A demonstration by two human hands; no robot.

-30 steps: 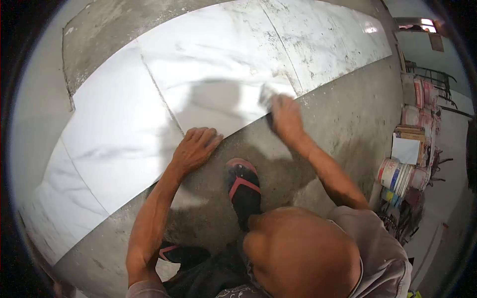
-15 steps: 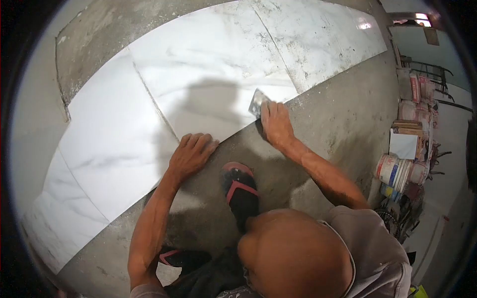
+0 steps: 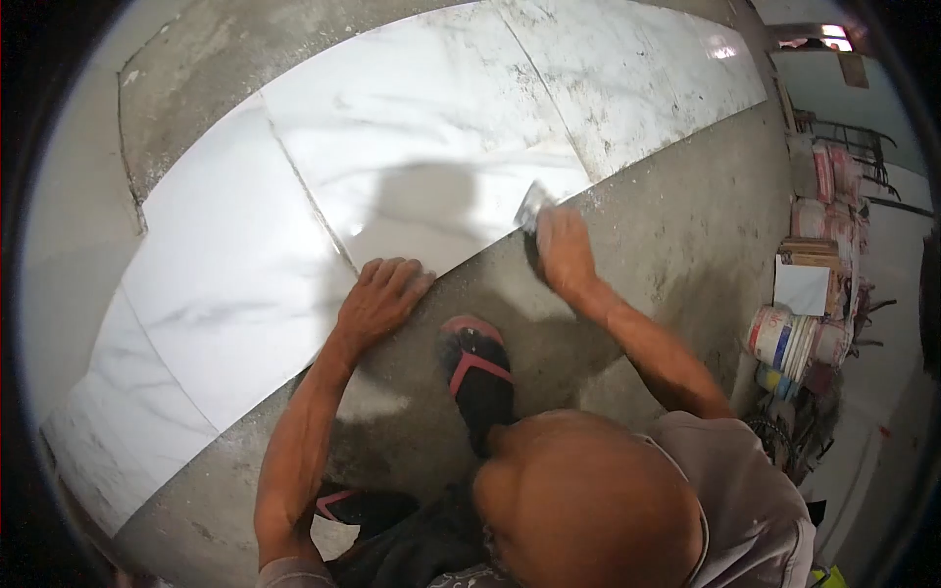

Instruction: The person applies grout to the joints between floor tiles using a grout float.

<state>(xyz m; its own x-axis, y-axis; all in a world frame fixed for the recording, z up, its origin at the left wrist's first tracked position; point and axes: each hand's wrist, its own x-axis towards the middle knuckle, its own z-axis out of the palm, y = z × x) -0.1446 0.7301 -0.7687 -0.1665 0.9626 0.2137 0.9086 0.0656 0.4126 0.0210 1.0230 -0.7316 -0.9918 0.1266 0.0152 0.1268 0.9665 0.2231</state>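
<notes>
My right hand (image 3: 566, 248) is closed round a scraper with a flat metal blade (image 3: 534, 204). The blade lies over the near edge of a white marbled tile (image 3: 412, 127), a little left of a joint, and looks smeared by motion. My left hand (image 3: 385, 300) rests palm down at the same edge, its fingers stretched flat onto the tile beside another joint. A shadow falls across the tile between my two hands. Grey smudges mark the tiles toward the right.
Bare concrete floor (image 3: 676, 216) borders the tile row, and my sandalled foot (image 3: 475, 363) stands on it. Along the right wall are buckets (image 3: 774, 333), stacked boxes and bags (image 3: 828, 216). A rough concrete strip (image 3: 206, 88) runs behind the tiles.
My right hand has moved slightly right and toward me with the scraper, drawing the blade back to the tile edge. My left hand stays at its place on the tile.
</notes>
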